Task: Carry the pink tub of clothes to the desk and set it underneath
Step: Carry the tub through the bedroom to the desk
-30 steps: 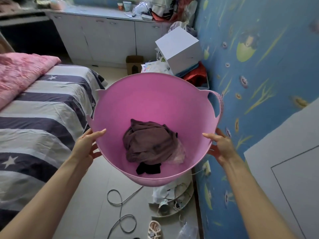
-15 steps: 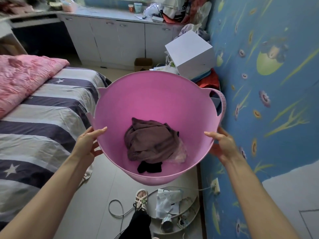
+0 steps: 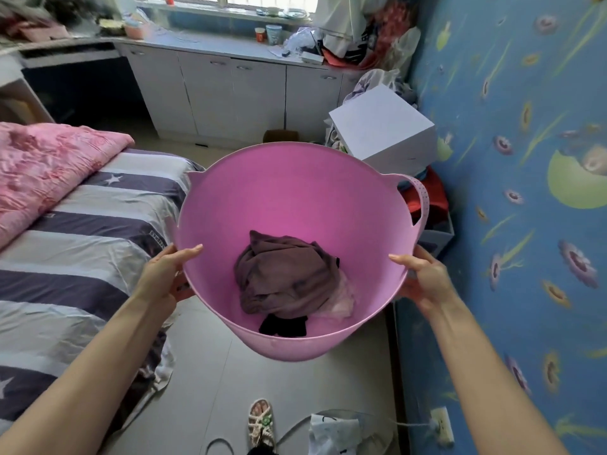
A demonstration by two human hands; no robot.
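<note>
I hold a round pink tub [image 3: 295, 188] in front of me, above the floor. My left hand [image 3: 166, 274] grips its left rim and my right hand [image 3: 423, 277] grips its right rim, thumbs over the edge. At the tub's bottom lie brownish-purple clothes [image 3: 285, 277], a black piece [image 3: 284, 325] and a pale pink piece. The desk [image 3: 69, 49] stands at the far left, past the bed, with a dark open space [image 3: 85, 90] under its top.
A bed with a striped star sheet [image 3: 75, 244] and a pink quilt [image 3: 42, 162] fills the left. White cabinets [image 3: 236, 93] line the far wall. A white box [image 3: 384, 126] and piled things sit by the blue wall [image 3: 525, 192]. A sandalled foot [image 3: 261, 421], cable and clutter are on the floor.
I have walked forward along the bed with the tub; the cabinets, white box and desk are nearer and the window sill has come into view. Both hands hold the rim as before.
</note>
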